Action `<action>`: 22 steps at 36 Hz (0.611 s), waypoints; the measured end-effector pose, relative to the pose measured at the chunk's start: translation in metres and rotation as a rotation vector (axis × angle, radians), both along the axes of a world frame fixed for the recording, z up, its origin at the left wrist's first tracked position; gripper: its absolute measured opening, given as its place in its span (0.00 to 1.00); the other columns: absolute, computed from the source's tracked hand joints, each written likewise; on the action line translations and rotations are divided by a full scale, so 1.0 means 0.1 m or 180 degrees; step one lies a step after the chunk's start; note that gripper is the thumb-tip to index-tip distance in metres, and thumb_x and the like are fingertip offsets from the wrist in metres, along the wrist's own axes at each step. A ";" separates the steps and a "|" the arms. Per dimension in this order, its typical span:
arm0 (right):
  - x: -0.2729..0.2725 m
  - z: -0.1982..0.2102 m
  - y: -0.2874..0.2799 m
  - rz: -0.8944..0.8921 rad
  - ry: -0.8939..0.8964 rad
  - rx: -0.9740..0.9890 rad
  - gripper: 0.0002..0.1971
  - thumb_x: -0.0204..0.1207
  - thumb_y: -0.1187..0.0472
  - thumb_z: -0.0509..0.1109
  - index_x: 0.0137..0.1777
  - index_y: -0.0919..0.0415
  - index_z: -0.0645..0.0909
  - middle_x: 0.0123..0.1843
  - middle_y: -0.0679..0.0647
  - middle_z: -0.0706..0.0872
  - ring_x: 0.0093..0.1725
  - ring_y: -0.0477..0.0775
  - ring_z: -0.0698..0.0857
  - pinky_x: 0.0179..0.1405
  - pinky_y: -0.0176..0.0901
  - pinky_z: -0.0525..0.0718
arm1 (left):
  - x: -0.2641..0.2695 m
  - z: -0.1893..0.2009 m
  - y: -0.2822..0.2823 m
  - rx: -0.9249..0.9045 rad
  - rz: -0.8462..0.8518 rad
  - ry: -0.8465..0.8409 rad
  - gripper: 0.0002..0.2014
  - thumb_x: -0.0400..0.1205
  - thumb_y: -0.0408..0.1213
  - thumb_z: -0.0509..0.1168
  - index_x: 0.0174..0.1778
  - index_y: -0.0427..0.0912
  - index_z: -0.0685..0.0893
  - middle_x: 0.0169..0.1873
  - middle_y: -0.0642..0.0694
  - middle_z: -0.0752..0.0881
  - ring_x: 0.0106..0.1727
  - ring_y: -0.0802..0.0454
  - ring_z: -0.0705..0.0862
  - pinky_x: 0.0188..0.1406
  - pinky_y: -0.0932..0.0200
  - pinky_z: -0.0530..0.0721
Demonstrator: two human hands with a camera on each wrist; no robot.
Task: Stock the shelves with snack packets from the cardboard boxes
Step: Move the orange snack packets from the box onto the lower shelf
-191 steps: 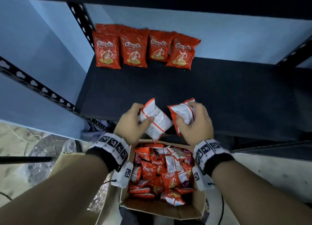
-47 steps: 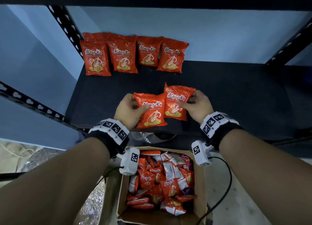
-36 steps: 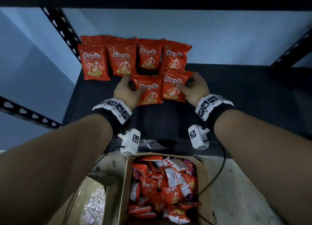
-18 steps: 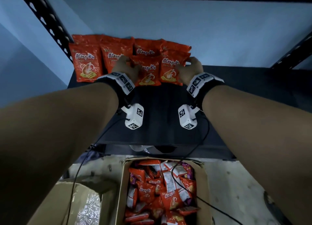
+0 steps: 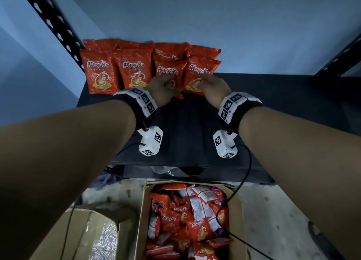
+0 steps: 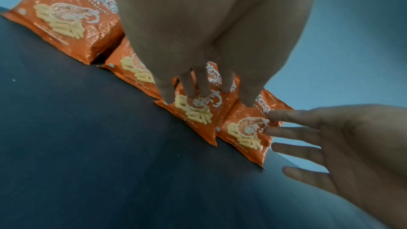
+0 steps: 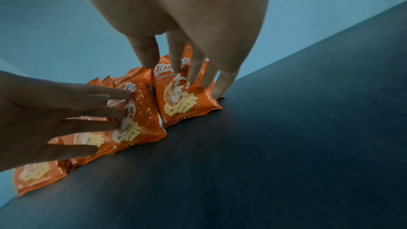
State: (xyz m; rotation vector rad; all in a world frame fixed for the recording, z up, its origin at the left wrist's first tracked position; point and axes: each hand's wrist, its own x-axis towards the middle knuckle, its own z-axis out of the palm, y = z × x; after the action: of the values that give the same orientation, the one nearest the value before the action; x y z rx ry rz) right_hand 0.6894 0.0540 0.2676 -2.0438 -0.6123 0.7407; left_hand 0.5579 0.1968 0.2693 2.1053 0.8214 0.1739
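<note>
Two red prawn-cracker packets lean upright against the back row on the dark shelf (image 5: 273,113). My left hand (image 5: 166,86) (image 6: 204,93) rests straight fingertips on the face of the left packet (image 5: 169,71) (image 6: 198,111). My right hand (image 5: 211,84) (image 7: 187,76) touches the right packet (image 5: 199,69) (image 7: 185,102) the same way, fingers spread. Neither hand grips anything. Two more packets (image 5: 99,72) stand to the left in the same row, with others behind them.
Below the shelf an open cardboard box (image 5: 141,220) holds several red packets (image 5: 197,226). A second box (image 5: 82,230) with silver foil inside sits to its left. A perforated black upright (image 5: 52,19) flanks the shelf's left. The shelf's right half is bare.
Both hands carried one packet each from the shelf's front edge to the back row, stood them there, and let go; the fingers now lie straight on the packet faces.
</note>
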 end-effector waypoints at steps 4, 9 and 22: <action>-0.03 -0.06 -0.10 0.0222 -0.0038 -0.0095 0.29 0.85 0.56 0.67 0.85 0.50 0.69 0.83 0.52 0.75 0.79 0.54 0.76 0.80 0.45 0.72 | -0.09 -0.01 -0.07 -0.0080 0.0024 -0.0014 0.32 0.85 0.40 0.72 0.85 0.45 0.70 0.77 0.47 0.78 0.76 0.53 0.77 0.52 0.84 0.65; -0.21 -0.06 -0.24 0.0201 -0.0104 0.0019 0.26 0.84 0.56 0.69 0.82 0.49 0.74 0.75 0.50 0.82 0.71 0.51 0.81 0.72 0.42 0.77 | -0.29 -0.05 -0.19 0.0151 0.0087 -0.0045 0.29 0.81 0.46 0.74 0.79 0.50 0.78 0.73 0.51 0.82 0.73 0.54 0.80 0.68 0.67 0.72; -1.58 -0.47 -1.47 0.0001 0.0045 -0.0047 0.04 0.75 0.57 0.74 0.40 0.49 0.87 0.35 0.48 0.88 0.36 0.47 0.87 0.41 0.45 0.86 | -1.50 -0.50 -1.36 -0.0467 0.0436 -0.0290 0.07 0.79 0.40 0.77 0.37 0.50 0.87 0.29 0.52 0.85 0.32 0.62 0.80 0.36 0.64 0.80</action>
State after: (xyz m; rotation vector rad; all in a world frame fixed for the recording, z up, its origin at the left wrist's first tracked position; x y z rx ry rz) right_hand 0.5312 -0.0932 0.2205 -2.0504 -0.6009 0.7612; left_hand 0.4082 0.0603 0.2192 1.8912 0.8964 0.2723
